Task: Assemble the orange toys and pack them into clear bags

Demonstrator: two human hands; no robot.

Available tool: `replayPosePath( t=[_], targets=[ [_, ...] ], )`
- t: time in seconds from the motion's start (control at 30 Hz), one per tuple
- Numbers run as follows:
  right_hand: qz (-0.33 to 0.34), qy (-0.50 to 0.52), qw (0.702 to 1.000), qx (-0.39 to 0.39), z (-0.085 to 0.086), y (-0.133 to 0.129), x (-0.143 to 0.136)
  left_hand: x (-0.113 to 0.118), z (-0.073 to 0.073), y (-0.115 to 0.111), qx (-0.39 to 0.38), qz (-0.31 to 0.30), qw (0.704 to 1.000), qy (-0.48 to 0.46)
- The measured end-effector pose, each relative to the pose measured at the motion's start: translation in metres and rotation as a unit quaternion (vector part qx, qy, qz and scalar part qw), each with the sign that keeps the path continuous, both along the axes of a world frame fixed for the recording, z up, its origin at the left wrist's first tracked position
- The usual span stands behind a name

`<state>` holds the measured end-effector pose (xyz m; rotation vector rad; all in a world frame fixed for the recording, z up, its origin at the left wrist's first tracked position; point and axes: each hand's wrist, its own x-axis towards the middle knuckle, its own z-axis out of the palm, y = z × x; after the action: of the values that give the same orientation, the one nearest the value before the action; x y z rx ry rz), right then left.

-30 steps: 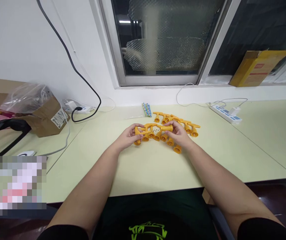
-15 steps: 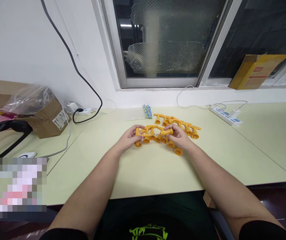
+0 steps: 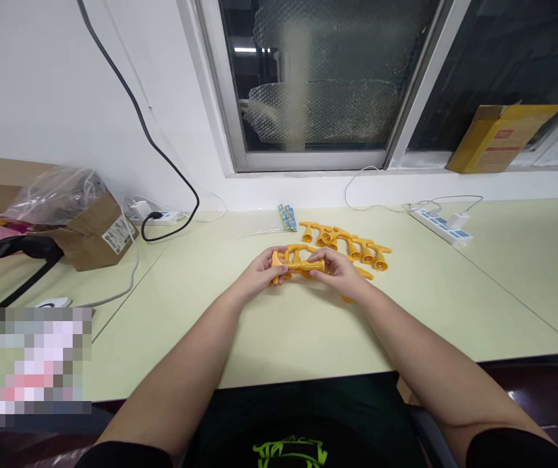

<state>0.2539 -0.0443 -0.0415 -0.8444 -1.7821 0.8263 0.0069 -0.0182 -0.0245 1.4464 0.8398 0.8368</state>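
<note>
A yellow plastic piece [image 3: 298, 266], with a T-shaped handle at its left end and a ribbed cylinder at its right, lies level between my hands above the table. The thumb and fingers of my left hand [image 3: 265, 268] close around the handle end. My right hand [image 3: 338, 272] pinches the ribbed cylinder at the other end. The two parts now meet, and no chain shows between them. Similar yellow T-handled pieces with cup-shaped ends lie just behind and below my hands, partly hidden by them. A further row of these yellow pieces [image 3: 354, 250] lies beyond my right hand.
Small colourful packets [image 3: 287, 218] lie near the wall. A power strip [image 3: 439, 225] sits at the back right. On the left are an open cardboard box [image 3: 94, 237] with plastic wrap, a black cable [image 3: 145, 123] and a dark tubular frame [image 3: 25, 250].
My right hand has moved left toward my left hand, bringing the ribbed cylinder up against the T-handled part. The gold chain that showed between them is out of sight.
</note>
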Motion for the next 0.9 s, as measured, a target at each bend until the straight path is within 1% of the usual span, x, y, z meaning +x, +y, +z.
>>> replayPosePath(
  t=[0.13,0.2,0.27,0.37,0.47,0.53,0.57,0.6,0.63,0.67,0.73,0.77,0.8,0.83,0.9],
  targets=[
    [-0.011,-0.039,0.997,0.064,0.004,-0.001,-0.004,0.010,0.000,-0.006,-0.077,0.029,0.996,-0.032],
    [-0.020,-0.041,0.997,0.063,0.008,-0.003,-0.006,0.013,0.002,-0.009,-0.078,0.031,0.995,-0.044],
    [-0.033,-0.022,0.999,0.016,0.011,-0.006,-0.008,0.016,0.004,-0.013,-0.038,0.029,0.997,-0.059],
    [-0.028,0.023,0.994,-0.103,0.011,-0.009,-0.014,0.019,0.007,-0.018,0.047,0.023,0.996,-0.076],
    [0.016,0.057,0.976,-0.208,0.010,-0.009,-0.018,0.020,0.008,-0.024,0.117,0.024,0.991,-0.058],
    [0.049,0.058,0.957,-0.279,0.010,-0.008,-0.019,0.020,0.009,-0.027,0.156,0.037,0.986,-0.033],
    [0.064,0.050,0.948,-0.307,0.011,-0.008,-0.019,0.019,0.010,-0.028,0.172,0.044,0.984,-0.020],
    [0.074,0.044,0.944,-0.319,0.013,-0.009,-0.019,0.018,0.010,-0.028,0.183,0.051,0.982,-0.008],
    [0.076,0.040,0.947,-0.309,0.014,-0.010,-0.018,0.017,0.011,-0.029,0.190,0.058,0.980,0.002],
    [0.070,0.036,0.959,-0.273,0.016,-0.012,-0.018,0.016,0.011,-0.028,0.194,0.066,0.979,0.009],
    [0.038,0.018,0.987,-0.154,0.018,-0.014,-0.018,0.015,0.011,-0.026,0.187,0.080,0.979,0.016],
    [0.022,0.003,0.995,-0.097,0.019,-0.015,-0.018,0.015,0.011,-0.024,0.176,0.084,0.981,0.018],
    [0.014,-0.013,0.998,-0.062,0.019,-0.016,-0.018,0.015,0.011,-0.023,0.161,0.086,0.983,0.019],
    [0.015,-0.023,0.998,-0.055,0.018,-0.016,-0.019,0.015,0.010,-0.021,0.146,0.088,0.985,0.019],
    [0.038,-0.010,0.994,-0.104,0.015,-0.015,-0.020,0.015,0.008,-0.019,0.130,0.096,0.987,0.020]
  ],
)
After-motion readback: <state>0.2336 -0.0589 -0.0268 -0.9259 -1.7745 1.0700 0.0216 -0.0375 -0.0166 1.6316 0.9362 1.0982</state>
